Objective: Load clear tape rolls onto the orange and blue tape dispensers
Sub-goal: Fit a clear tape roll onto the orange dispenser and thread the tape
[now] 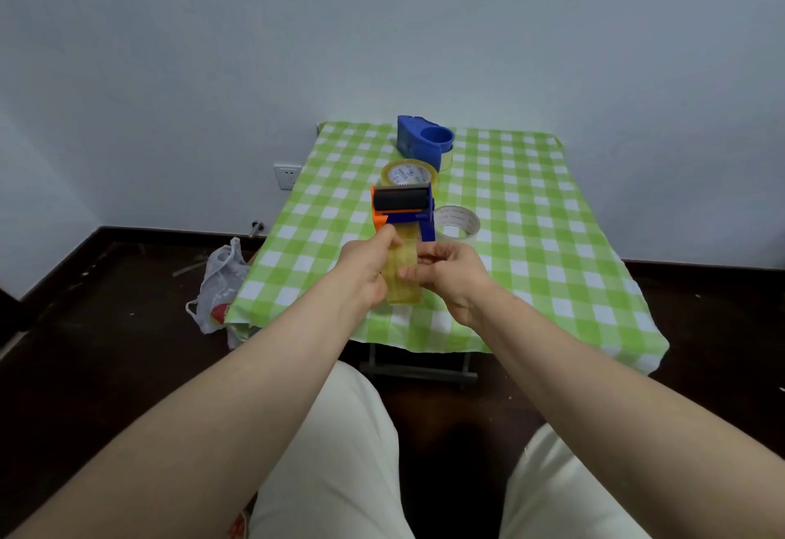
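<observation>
Above the near edge of the table [531, 215], which is draped in a green-and-white checked cloth, both hands hold up the orange and blue tape dispenser [403, 209]. Its head points away from the person: a black roller sits across the top between an orange side plate on the left and a blue frame on the right, with a toothed metal strip along the far edge. A clear, yellowish tape roll [403, 277] sits in the dispenser's lower part, its broad glossy band facing the camera. The left hand [365, 271] is closed around the roll and the dispenser's left side, thumb up against the orange plate. The right hand [450, 273] grips from the right, fingers curled over the front of the tape. On the table beyond, a second clear roll [408, 174] with a printed white core lies flat near the middle, partly hidden behind the roller. A third roll [456, 222] lies just right of the held dispenser. A blue dispenser [424, 137] stands near the far edge. On the floor by the table's left edge lies a white plastic bag [221, 283].
</observation>
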Demonstrator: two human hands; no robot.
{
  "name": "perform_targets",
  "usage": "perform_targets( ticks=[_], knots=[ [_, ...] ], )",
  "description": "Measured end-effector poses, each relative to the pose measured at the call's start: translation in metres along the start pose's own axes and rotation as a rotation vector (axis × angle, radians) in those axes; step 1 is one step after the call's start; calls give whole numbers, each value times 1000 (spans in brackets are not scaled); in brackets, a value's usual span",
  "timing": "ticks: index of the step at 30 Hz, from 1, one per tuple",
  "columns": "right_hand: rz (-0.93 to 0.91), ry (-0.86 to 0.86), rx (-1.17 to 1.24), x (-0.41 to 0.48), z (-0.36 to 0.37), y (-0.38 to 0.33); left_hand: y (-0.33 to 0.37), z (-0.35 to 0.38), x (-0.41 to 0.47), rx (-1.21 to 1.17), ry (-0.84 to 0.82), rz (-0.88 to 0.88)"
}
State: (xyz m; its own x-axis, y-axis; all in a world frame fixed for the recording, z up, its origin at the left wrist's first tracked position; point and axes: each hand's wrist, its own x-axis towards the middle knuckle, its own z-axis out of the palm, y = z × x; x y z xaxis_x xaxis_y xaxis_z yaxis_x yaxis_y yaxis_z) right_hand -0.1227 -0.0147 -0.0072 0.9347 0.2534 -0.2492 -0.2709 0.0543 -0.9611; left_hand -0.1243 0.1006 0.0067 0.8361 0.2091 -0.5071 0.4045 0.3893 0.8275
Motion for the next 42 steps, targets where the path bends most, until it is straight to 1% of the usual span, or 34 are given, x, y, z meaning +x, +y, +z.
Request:
perform_targets(
  ticks=[5, 11, 15, 21, 24, 30, 33, 35, 38, 42],
  knots=[
    [9, 2, 49, 1, 0, -1, 2, 1, -4, 13, -4, 20],
    [-5, 11, -17, -1, 0, -2, 3, 7, -11, 62, 27, 5],
    [3, 21, -18, -1, -1, 0, 3, 9, -12, 67, 16, -5],
    [33, 17, 36, -1, -3, 0, 4, 10, -13, 94, 16, -10],
    [46, 15, 63, -1, -5, 1, 3, 11, -11, 67, 10, -6],
    [30, 2, 98, -3, -13, 0, 0, 12, -9, 71, -18, 9],
    [-9, 18, -19, -5, -21, -2, -6, 7, -9, 70, -80, 20],
    [-71, 91, -113, -5, -28, -3, -13, 5, -4, 60, -125, 31],
    [-213, 206, -257, -6, -37, -6, -18, 4, -1, 80, -155, 52],
    [-269, 247, -366, -7, -36, 1, -21, 7, 2, 130, -191, 88]
  ],
)
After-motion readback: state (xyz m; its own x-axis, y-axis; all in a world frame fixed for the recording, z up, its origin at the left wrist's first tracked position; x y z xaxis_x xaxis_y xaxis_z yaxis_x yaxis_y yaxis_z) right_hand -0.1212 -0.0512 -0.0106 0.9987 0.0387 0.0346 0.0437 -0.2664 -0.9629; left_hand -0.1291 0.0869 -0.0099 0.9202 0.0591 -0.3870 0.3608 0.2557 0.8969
